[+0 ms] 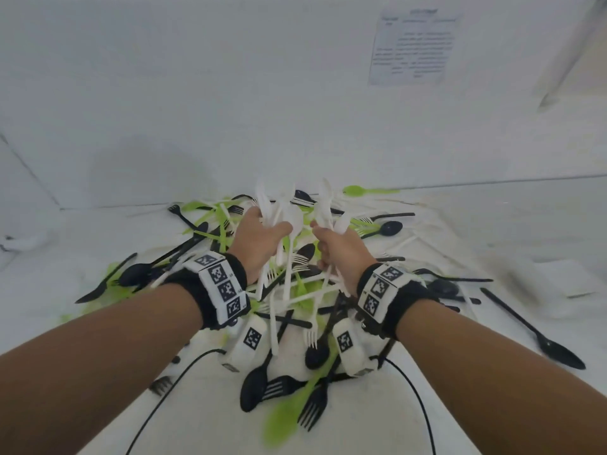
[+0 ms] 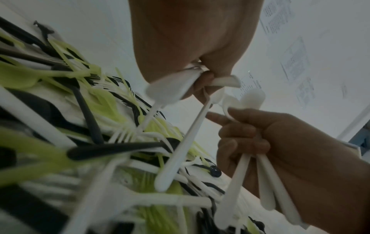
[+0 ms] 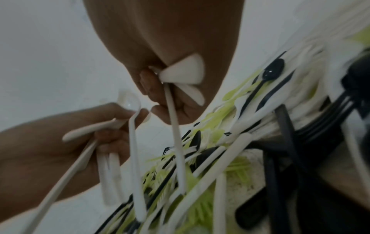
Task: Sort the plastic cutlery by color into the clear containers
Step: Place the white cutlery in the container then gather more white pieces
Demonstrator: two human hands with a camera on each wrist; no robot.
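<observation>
White cloth-covered table against white walls; printed sheet taped on the wall, far right. Mixed pile of black, lime-green and white plastic cutlery spreads across the table's middle. Left hand, fingers curled, grips a white cutlery bunch above the pile. Right hand, just beside it, grips a second white bunch.

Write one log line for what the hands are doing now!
left hand: grips white cutlery | right hand: grips white cutlery | pile: black, green, white mixed | containers: unseen
</observation>
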